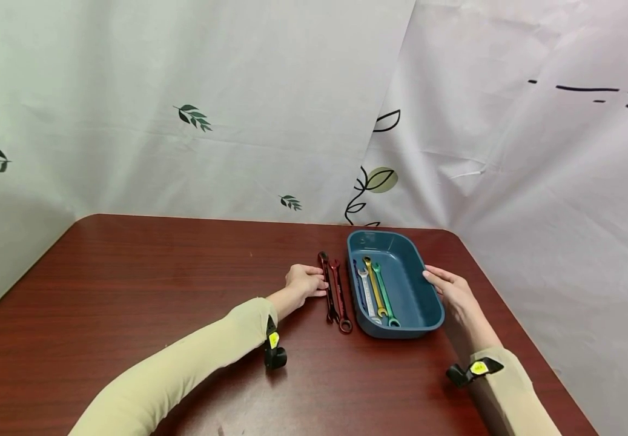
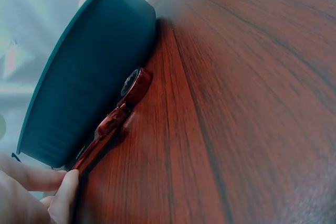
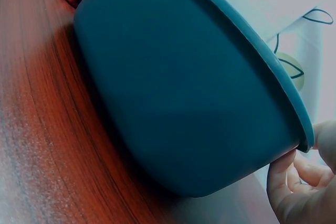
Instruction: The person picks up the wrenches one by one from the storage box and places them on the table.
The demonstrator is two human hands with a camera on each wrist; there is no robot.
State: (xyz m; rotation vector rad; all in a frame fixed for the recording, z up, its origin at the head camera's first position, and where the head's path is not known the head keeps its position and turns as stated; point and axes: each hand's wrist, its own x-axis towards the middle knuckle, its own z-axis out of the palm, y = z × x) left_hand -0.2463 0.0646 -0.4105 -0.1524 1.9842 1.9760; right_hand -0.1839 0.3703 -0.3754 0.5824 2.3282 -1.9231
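Now, dark red wrench pinched in left hand, near blue bin gripped by right hand

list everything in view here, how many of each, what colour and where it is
tray: 1, blue, right part of the table
purple wrench: 1, dark purple, in the tray along its left wall
silver wrench: 1, silver, in the tray
yellow wrench: 1, yellow, in the tray
green wrench: 1, green, in the tray
dark red wrench: 1, on the table, left of the tray
red wrench: 1, on the table, between dark red wrench and tray
table: 1, reddish brown, under everything
backdrop: white with leaf prints, behind
wrist cameras: 2, black with yellow marks, at the cuffs
sleeves: 2, pale yellow, on the arms
hands: 2, bare; left hand pinches dark red wrench, right hand grips tray rim
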